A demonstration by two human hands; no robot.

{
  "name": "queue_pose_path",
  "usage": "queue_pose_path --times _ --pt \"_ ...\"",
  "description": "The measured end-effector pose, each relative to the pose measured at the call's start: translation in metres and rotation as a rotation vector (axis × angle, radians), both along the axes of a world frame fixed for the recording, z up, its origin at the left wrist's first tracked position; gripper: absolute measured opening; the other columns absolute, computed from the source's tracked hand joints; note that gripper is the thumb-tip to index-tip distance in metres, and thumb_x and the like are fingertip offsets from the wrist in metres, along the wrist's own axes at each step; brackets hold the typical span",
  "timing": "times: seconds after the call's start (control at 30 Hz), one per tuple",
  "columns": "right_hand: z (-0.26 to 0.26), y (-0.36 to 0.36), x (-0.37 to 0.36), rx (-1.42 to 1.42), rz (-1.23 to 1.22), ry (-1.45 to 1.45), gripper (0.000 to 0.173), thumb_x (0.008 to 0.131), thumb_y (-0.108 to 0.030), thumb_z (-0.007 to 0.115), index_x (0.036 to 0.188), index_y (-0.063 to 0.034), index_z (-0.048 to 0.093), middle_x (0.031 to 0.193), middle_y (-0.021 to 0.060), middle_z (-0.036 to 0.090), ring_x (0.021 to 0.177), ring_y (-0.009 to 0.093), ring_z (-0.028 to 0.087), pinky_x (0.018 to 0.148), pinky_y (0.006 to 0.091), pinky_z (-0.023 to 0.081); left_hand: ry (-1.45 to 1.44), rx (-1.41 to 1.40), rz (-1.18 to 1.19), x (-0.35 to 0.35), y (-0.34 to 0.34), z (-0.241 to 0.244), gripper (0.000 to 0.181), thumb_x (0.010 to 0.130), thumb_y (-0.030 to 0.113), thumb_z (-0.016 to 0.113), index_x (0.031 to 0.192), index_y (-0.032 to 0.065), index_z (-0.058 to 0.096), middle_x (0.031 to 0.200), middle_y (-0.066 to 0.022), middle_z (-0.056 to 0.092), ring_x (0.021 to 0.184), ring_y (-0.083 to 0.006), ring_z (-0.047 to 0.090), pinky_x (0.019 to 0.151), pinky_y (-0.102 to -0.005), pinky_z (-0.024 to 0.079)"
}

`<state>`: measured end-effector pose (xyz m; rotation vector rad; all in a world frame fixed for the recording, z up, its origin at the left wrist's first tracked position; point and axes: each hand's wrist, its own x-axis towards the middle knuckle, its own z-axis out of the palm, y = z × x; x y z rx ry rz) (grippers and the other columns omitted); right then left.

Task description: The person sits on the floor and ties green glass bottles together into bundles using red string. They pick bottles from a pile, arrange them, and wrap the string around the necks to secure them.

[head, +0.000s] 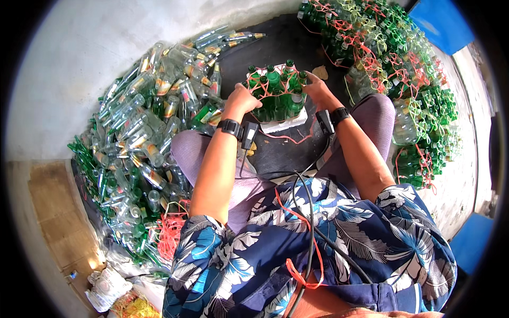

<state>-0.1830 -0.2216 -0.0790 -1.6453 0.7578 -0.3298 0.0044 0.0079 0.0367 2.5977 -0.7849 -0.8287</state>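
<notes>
A bundle of green glass bottles (280,106) stands upright in front of me, with pink plastic twine (274,92) looped among the necks and around the group. Beneath it is a white block (284,125) on the dark mat. My left hand (243,99) grips the bundle's left side, thumb towards me. On the opposite side, my right hand (318,89) holds its edge, with a finger by a bottle neck. Some fingertips are hidden behind the bottles. A loose tail of twine (292,140) curves across the mat on the near side.
Loose clear and green bottles (155,107) lie heaped to my left. Tied bottle bundles (381,51) stand in rows along my right. A tangle of red twine (171,234) sits at lower left. Black cables (296,175) run from both wrist devices across my lap.
</notes>
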Motion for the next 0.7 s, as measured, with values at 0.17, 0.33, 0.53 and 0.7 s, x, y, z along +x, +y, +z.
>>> queue_pose_path --times 0.17,0.33,0.53,0.7 --pt "0.044 0.015 0.001 0.186 0.024 0.078 0.066 0.084 -0.007 0.066 0.149 -0.0121 0.054 0.097 0.007 0.068 0.061 0.012 0.057 0.046 0.0307 0.043 -0.012 -0.043 0.074 -0.011 -0.001 -0.005 0.095 0.07 0.03 0.091 0.133 -0.0136 0.036 0.114 -0.0293 0.071 0.108 -0.0408 0.071 0.094 -0.0446 0.057" --pt "0.068 0.022 -0.005 0.205 -0.012 0.156 0.061 0.084 -0.005 0.07 0.143 -0.0131 0.059 0.076 -0.0032 0.058 0.052 0.005 0.042 0.044 0.0257 0.03 -0.102 -0.082 0.048 -0.01 -0.007 -0.012 0.093 0.067 0.029 0.091 0.129 -0.0165 0.038 0.109 -0.0313 0.07 0.103 -0.0422 0.071 0.089 -0.0427 0.058" --pt "0.065 0.03 -0.008 0.056 0.009 0.145 0.057 0.085 -0.007 0.07 0.141 -0.0102 0.06 0.087 0.0008 0.067 0.067 0.009 0.056 0.057 0.0271 0.044 -0.109 -0.107 0.033 0.004 -0.011 -0.012 0.091 0.066 0.025 0.092 0.131 -0.0143 0.041 0.114 -0.0313 0.069 0.109 -0.043 0.069 0.094 -0.0439 0.057" --pt "0.035 0.046 -0.012 -0.041 0.01 -0.031 0.057 0.085 -0.007 0.071 0.14 -0.0044 0.058 0.111 0.0088 0.073 0.1 0.013 0.063 0.088 0.0277 0.051 -0.155 -0.154 0.031 0.015 -0.017 -0.018 0.063 0.08 0.013 0.075 0.129 -0.0114 0.044 0.112 -0.0328 0.069 0.108 -0.0453 0.069 0.092 -0.0473 0.057"
